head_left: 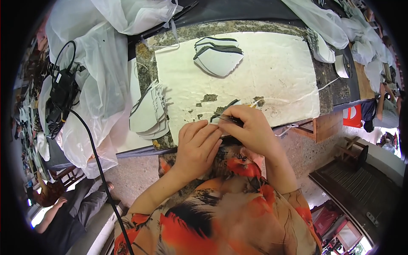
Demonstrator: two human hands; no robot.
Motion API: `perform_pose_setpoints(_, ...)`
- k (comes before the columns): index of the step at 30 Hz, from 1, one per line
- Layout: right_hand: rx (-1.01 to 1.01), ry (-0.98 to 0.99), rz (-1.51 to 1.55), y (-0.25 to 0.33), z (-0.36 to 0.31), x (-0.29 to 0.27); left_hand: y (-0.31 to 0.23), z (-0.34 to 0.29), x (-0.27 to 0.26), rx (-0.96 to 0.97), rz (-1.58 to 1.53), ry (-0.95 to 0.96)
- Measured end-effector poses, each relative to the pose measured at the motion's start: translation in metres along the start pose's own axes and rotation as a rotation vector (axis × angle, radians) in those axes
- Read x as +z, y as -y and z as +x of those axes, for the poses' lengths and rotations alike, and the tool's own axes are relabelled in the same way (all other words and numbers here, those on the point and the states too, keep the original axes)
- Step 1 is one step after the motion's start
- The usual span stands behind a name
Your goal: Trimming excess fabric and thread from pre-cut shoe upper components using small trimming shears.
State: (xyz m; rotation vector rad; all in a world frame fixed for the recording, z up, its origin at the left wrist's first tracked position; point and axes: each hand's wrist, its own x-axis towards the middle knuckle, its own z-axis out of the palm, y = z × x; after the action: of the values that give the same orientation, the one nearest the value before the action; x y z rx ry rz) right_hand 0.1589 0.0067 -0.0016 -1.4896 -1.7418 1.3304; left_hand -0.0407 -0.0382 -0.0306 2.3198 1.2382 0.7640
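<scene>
My left hand (pixel 196 148) lies at the near edge of a paper-covered board, its fingers close together and pressed at the edge of a small white piece with a black border (pixel 216 120). Beside it, my right hand (pixel 255 129) is closed around a dark slender tool (pixel 236 120) whose tip reaches over that piece. My fingers cover much of both, so the tool's exact kind cannot be made out. Farther back on the worn cream sheet (pixel 280 68) sits a small pile of white, black-edged pieces (pixel 219 60). More such curved pieces (pixel 149 114) are fanned out in a stack at the left.
Translucent plastic bags (pixel 100 72) heap up on the left, with a black power adapter (pixel 63 91) and its cable on them. A white cord (pixel 304 97) crosses the sheet at right. Another stack of pieces (pixel 321 49) stands at the far right. Other people are at both sides.
</scene>
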Motion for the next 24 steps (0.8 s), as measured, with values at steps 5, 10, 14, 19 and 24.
perform_pose_setpoints(5, 0.053, -0.084, -0.179, -0.005, 0.007, 0.013, 0.001, 0.000, -0.001, 0.010, 0.002, 0.000)
perform_pose_setpoints(10, 0.016, -0.130, -0.219, -0.006, 0.008, 0.017, 0.003, -0.001, 0.000, 0.015, 0.001, 0.004)
perform_pose_setpoints(14, 0.022, -0.130, -0.246, -0.006, 0.009, 0.018, 0.004, -0.003, 0.000, 0.019, 0.003, 0.013)
perform_pose_setpoints(19, 0.031, -0.115, -0.247, -0.001, 0.009, 0.017, 0.002, -0.003, 0.001, -0.019, 0.021, -0.021)
perform_pose_setpoints(24, 0.034, -0.097, -0.244, -0.002, 0.009, 0.016, 0.003, -0.001, 0.000, -0.022, 0.052, 0.013)
